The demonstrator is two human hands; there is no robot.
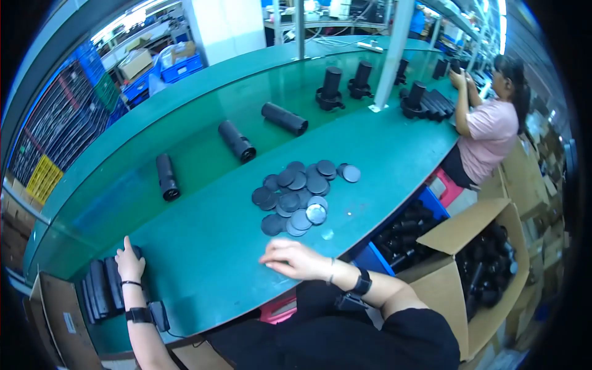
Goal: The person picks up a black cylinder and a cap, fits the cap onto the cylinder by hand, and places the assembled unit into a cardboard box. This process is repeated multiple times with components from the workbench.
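My left hand (130,264) is at the left end of the green bench, over a row of black tubes (98,288) lying side by side. Its fingers close around the rightmost black tube (137,251), whose end shows between thumb and forefinger. Near the front edge hovers my right hand (295,259), its fingers loosely bent and apart, holding nothing. Just beyond it spreads a pile of flat black discs (290,202); one shiny disc (316,214) reflects the light.
A green conveyor belt (203,123) carries several spaced black tubes (237,141) and upright tubes in round bases (331,86). Cartons flank me, one holding black parts (487,271), beside a blue bin (377,259). A co-worker (493,126) sits farther right, near a metal post (394,58).
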